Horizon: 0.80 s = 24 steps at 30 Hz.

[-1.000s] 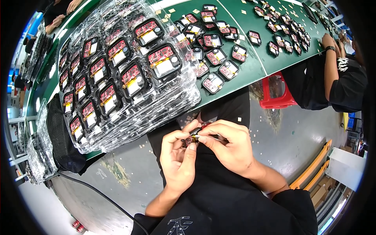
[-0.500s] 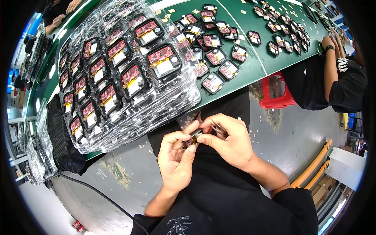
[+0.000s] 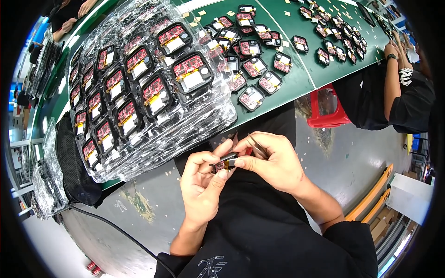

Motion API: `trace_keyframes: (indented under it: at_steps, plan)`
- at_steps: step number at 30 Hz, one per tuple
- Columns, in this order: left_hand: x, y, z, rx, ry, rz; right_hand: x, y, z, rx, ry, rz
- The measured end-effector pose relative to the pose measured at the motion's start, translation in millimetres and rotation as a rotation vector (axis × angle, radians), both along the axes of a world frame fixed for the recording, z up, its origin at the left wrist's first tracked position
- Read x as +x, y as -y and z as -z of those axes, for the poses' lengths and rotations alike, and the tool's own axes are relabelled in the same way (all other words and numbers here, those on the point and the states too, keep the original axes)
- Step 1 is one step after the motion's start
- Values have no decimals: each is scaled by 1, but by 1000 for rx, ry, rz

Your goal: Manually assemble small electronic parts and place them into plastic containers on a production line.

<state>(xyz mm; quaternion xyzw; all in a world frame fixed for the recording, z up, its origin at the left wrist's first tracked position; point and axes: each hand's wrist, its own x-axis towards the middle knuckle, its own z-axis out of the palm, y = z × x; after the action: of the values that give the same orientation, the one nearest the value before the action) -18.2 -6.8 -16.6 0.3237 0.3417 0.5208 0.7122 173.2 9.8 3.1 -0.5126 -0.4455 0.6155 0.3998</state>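
Clearly the left hand [image 3: 201,183] pinches the small black module [image 3: 226,163] narrowly below the stacked clear trays [image 3: 139,92] — the right hand [image 3: 273,162], gripping tweezers [image 3: 257,144], could slip and scratch it.

You are seated in an electronics assembly workshop. A long green bench [image 3: 296,76] carries clear plastic trays [image 3: 139,92] stacked with small black-cased circuit modules [image 3: 190,74], more lying loose [image 3: 252,98]. A co-worker [image 3: 403,92] sits further along; bare concrete floor [image 3: 352,153], red stool [image 3: 327,111].
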Motion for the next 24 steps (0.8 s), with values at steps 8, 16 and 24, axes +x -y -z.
trace_keyframes:
  at_steps: [8, 16, 24]
  plan:
    - [4, 2, 0, 86, -124, 28, -8, 1, -7, 153, 245, -8]
    - [9, 3, -3, 101, -201, -20, -8, 0, -13, 134, 243, -17]
    - [18, 10, -8, 342, -528, 51, -7, 6, -13, 354, 358, -6]
